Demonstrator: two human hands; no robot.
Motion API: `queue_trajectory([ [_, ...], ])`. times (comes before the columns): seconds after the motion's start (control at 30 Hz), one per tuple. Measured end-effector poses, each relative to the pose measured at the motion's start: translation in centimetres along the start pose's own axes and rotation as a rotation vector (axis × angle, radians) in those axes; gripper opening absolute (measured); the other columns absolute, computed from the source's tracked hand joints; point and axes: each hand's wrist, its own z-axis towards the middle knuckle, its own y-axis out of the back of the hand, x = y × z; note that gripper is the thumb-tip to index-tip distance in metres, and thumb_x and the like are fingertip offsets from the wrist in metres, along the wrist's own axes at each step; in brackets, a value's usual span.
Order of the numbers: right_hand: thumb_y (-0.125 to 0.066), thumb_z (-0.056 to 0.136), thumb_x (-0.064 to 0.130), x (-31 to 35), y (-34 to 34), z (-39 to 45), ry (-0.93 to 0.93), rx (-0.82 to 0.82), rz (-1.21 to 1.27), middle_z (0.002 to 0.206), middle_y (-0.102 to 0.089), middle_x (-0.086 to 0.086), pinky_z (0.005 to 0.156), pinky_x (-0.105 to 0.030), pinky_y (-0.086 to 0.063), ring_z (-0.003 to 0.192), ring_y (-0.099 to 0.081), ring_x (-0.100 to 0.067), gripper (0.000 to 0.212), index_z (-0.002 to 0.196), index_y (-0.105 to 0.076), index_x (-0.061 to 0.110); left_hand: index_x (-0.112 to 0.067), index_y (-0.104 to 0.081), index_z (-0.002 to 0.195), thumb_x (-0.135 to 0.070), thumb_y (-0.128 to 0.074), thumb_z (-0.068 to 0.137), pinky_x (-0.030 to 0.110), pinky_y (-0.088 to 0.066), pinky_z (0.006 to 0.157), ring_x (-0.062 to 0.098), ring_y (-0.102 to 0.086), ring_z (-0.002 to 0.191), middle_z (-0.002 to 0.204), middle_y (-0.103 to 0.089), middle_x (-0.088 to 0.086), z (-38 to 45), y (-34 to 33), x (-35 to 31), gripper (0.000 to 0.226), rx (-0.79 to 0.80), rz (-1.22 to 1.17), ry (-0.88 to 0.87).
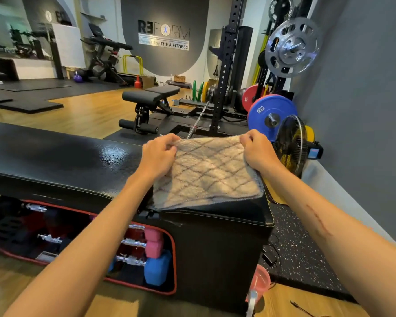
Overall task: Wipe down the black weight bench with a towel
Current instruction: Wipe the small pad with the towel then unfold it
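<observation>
Here I see my left hand and right hand each pinching a far corner of the towel, stretched flat, I judge, for a broad wipe. Fluffy beige diamond-quilted cloth lies on the bench's right end, over glossy black padded vinyl.
</observation>
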Motion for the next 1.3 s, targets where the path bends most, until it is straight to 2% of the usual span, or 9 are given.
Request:
queue_trajectory([
  [0.27,-0.047,0.103,0.027,-9.3,-4.0,-2.6,-0.129,0.228,-0.195,0.122,-0.057,-0.015,0.079,-0.039,-0.042,0.098,-0.054,-0.028,0.034,0.135,-0.045,0.016,-0.026,-0.056,0.123,-0.034,-0.061,0.086,0.041,-0.03,0.097,0.024,-0.048,0.117,0.12,-0.053,0.001,-1.8,-5.7,4.1,0.038,0.428,0.447,-0.138],
  [0.37,-0.055,0.099,0.028,-11.3,-4.5,-3.9,0.272,0.087,-0.592,0.132,-0.05,-0.014,0.094,-0.047,-0.038,0.12,-0.048,-0.033,0.03,0.126,-0.059,0.015,-0.031,-0.066,0.098,-0.066,-0.059,0.067,0.043,-0.043,0.09,0.017,-0.056,0.092,0.1,-0.059,-0.005,-3.2,-5.7,4.9,0.047,0.555,0.239,-0.257],
  [0.43,-0.053,0.096,0.035,-10.3,-4.2,-4.9,0.628,-0.034,-0.647,0.124,-0.058,-0.01,0.093,-0.047,-0.038,0.117,-0.054,-0.03,0.029,0.107,-0.068,0.013,-0.028,-0.066,0.107,-0.082,-0.057,0.053,0.041,-0.042,0.093,0.014,-0.053,0.097,0.109,-0.057,-0.007,-3.1,-4.8,4.0,0.077,0.687,0.21,-0.227],
  [0.57,-0.04,0.09,0.073,-7.4,-3.9,-6.4,0.662,0.485,-0.562,0.128,-0.054,0.002,0.1,-0.038,-0.036,0.116,-0.048,-0.016,0.064,0.129,-0.054,0.025,-0.026,-0.042,0.134,-0.076,-0.075,0.051,0.04,-0.03,0.103,0.018,-0.037,0.118,0.127,-0.039,-0.004,-2.8,-4.0,1.5,0.102,0.938,0.664,-0.329],
  [0.7,-0.048,0.092,0.065,-7.4,-3.8,-7.2,0.648,0.565,-0.636,0.142,-0.046,0.0,0.103,-0.037,-0.035,0.126,-0.045,-0.02,0.066,0.144,-0.039,0.027,-0.026,-0.041,0.134,-0.042,-0.078,0.069,0.041,-0.032,0.103,0.021,-0.042,0.12,0.129,-0.041,-0.001,-2.6,-4.5,0.5,0.076,0.953,0.806,-0.366],
  [0.87,-0.041,0.105,0.037,-7.0,-3.3,-6.7,0.607,0.534,-0.535,0.14,-0.058,-0.002,0.103,-0.038,-0.045,0.125,-0.055,-0.021,0.041,0.143,-0.048,0.024,-0.023,-0.062,0.125,-0.007,-0.058,0.083,0.04,-0.053,0.09,0.02,-0.061,0.104,0.123,-0.062,0.002,-1.2,-3.1,-0.5,0.045,0.952,0.561,-0.235],
  [1.03,-0.049,0.102,0.017,-7.0,-3.7,-5.6,0.438,0.458,-0.473,0.127,-0.062,-0.007,0.061,-0.025,-0.048,0.072,-0.056,-0.005,0.034,0.135,-0.052,0.024,-0.024,-0.059,0.128,-0.038,-0.062,0.089,0.037,-0.049,0.091,0.02,-0.056,0.109,0.122,-0.062,0.001,-2.4,-3.2,-0.2,0.042,0.872,0.667,-0.327],
  [1.13,-0.056,0.098,0.039,-6.9,-3.7,-5.2,0.418,0.477,-0.418,0.118,-0.064,-0.002,0.081,-0.038,-0.054,0.093,-0.062,-0.017,0.031,0.123,-0.059,0.022,-0.027,-0.056,0.125,-0.059,-0.065,0.081,0.038,-0.047,0.092,0.018,-0.051,0.114,0.121,-0.058,-0.003,-2.8,-3.4,0.7,0.055,0.85,0.692,-0.375],
  [1.3,-0.066,0.086,0.057,-7.2,-3.6,-5.7,0.511,0.57,-0.564,0.128,-0.055,0.002,0.097,-0.037,-0.047,0.117,-0.051,-0.017,0.058,0.132,-0.054,0.023,-0.027,-0.061,0.121,-0.026,-0.063,0.089,0.034,-0.048,0.083,0.018,-0.056,0.111,0.118,-0.063,-0.003,-2.8,-3.3,0.8,0.031,0.751,0.687,-0.422],
])
